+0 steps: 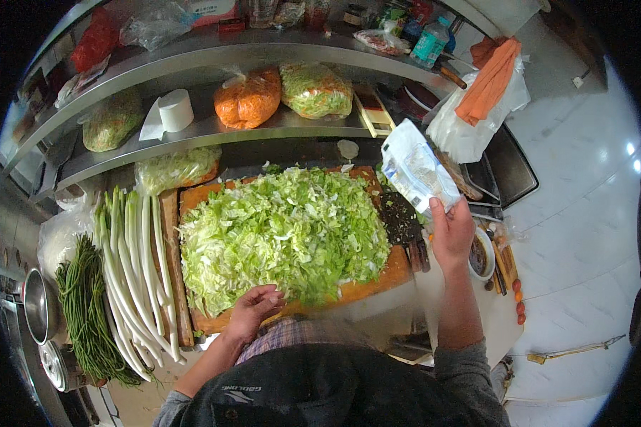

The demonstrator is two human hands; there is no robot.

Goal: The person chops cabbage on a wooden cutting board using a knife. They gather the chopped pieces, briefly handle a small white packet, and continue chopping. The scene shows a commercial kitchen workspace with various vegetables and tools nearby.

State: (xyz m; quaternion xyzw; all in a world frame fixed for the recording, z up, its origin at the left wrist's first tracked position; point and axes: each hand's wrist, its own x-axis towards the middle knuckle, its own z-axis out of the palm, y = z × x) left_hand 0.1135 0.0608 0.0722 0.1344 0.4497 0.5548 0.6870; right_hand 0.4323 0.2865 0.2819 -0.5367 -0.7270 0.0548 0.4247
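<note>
My right hand [453, 229] grips the lower corner of a white and blue plastic packet [417, 166], raised over the right end of a wooden cutting board [395, 267]. Printing covers the packet. A broad heap of chopped leafy cabbage [283, 235] covers most of the board. At the board's front edge, close to the heap, my left hand [255, 310] hovers with its fingers loosely curled and nothing visible in them. A cleaver or knife [400, 213] with a dark, leaf-flecked blade appears to lie at the board's right side.
Scallions [136, 267] and long green beans [88, 312] lie left of the board, beside a steel bowl [38, 307]. A steel shelf [203, 136] behind carries bagged shredded carrot [248, 101], bagged cabbage [316, 93] and a paper roll [175, 110]. A bowl of dark sauce [482, 253] stands right.
</note>
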